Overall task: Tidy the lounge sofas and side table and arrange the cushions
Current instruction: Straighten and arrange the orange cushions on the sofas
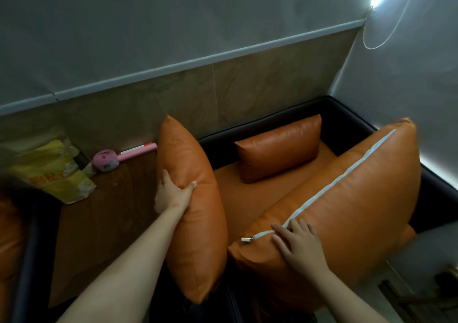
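Note:
My left hand (pixel 172 193) grips the edge of an orange leather cushion (pixel 195 213) standing upright at the sofa's left arm, thumb on its front face. My right hand (pixel 298 244) rests with spread fingers on a larger orange cushion (pixel 352 211), beside its white zipper (pixel 329 186), which faces up. This cushion leans tilted across the sofa's right side. A small orange bolster cushion (pixel 278 149) leans against the dark sofa back (pixel 347 121). The orange seat (pixel 238 193) shows between them.
A brown wooden side table (pixel 104 223) stands left of the sofa. On it lie a yellow plastic bag (pixel 53 171) and a pink handheld fan (pixel 119 160) near the wall. Another sofa's orange edge (pixel 10 236) shows far left. The tiled wall (pixel 198 94) runs close behind.

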### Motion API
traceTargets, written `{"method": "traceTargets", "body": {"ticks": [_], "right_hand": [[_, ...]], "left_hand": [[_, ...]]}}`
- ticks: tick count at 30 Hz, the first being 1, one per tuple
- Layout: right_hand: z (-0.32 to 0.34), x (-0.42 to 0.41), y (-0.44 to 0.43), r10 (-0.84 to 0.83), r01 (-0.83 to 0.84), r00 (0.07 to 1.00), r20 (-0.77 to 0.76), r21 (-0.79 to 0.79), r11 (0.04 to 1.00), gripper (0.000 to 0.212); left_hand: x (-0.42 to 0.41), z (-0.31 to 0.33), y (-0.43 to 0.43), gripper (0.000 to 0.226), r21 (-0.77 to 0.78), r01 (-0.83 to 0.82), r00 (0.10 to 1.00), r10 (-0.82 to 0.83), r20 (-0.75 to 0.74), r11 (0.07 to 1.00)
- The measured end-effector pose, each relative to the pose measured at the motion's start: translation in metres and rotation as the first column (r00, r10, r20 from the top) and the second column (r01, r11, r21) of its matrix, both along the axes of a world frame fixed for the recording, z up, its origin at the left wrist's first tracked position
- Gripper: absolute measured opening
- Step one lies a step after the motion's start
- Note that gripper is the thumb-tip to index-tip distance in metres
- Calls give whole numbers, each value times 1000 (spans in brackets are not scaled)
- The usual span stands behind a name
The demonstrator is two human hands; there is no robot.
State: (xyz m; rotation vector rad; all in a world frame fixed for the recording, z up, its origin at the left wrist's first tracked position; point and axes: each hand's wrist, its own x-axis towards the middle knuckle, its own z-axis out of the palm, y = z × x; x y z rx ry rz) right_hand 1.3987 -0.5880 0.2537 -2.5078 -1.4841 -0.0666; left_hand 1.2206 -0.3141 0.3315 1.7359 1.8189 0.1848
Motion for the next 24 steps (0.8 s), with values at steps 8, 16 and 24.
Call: {"method": "traceTargets", "body": {"ticks": [8, 16, 24], "right_hand": [[-8, 3, -42, 11, -12, 999, 35, 32, 999, 61], [0, 8, -25, 55, -58, 996, 71, 47, 997, 43], [-6, 5, -33, 19, -22, 999, 40, 57, 998, 40]], "left_hand": [[3, 8, -17, 80, 39, -60, 997, 58, 45, 997], [30, 19, -23, 46, 194, 77, 997, -76, -15, 978], [29, 14, -35, 141, -186, -111, 993, 100, -67, 976]]}}
